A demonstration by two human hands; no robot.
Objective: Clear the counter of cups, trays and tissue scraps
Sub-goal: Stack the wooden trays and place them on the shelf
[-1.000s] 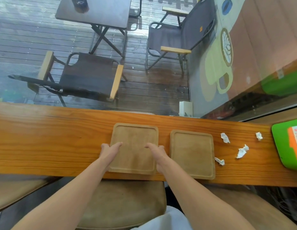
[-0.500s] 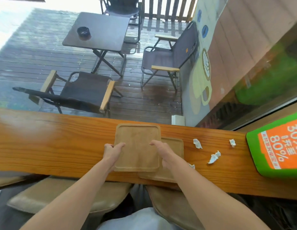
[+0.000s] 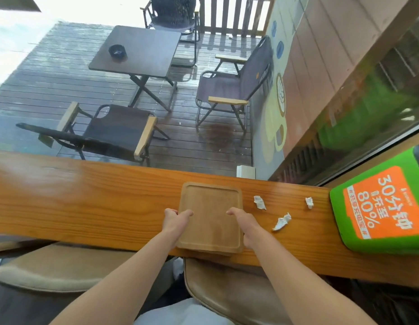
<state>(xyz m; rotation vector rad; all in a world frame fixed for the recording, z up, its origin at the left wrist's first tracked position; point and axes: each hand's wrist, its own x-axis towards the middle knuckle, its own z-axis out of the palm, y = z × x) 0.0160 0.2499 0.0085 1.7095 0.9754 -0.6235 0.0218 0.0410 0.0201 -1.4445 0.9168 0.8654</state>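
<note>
top tray [image 3: 209, 216]: lies on the wooden counter [image 3: 86, 202], stacked on a second tray, right in front of me.
lower tray [image 3: 217, 253]: almost fully covered, only a sliver peeks out at the near side (stack not quite square).
left hand [image 3: 174, 218]: grips the top tray's left rim, thumb over the top, fingers hidden beneath.
right hand [image 3: 244, 221]: same pinch on the right rim, thumb on top; can't tell if my fingers reach under the lower tray too.
tissue scraps: three, all right of the stack; the nearest scrap [image 3: 260, 202] just beside the tray's far corner, a long scrap [image 3: 282, 221] near my right wrist, a small scrap [image 3: 309, 202] close to the green box [image 3: 377, 207].
cups: none in view.
step: looks like trays stacked and about to lift; scraps not yet done.
risk: if I hold only the top tray, the lower one gets left behind or slides off the near edge onto the stool [image 3: 227, 289]. My right forearm could also brush the long scrap to the floor.
edges: stack sits at the counter's near edge, maybe slightly over it; window glass right behind the far edge.
room: bare counter to my left; on the right, the scraps and then the green box crowd the way.
</note>
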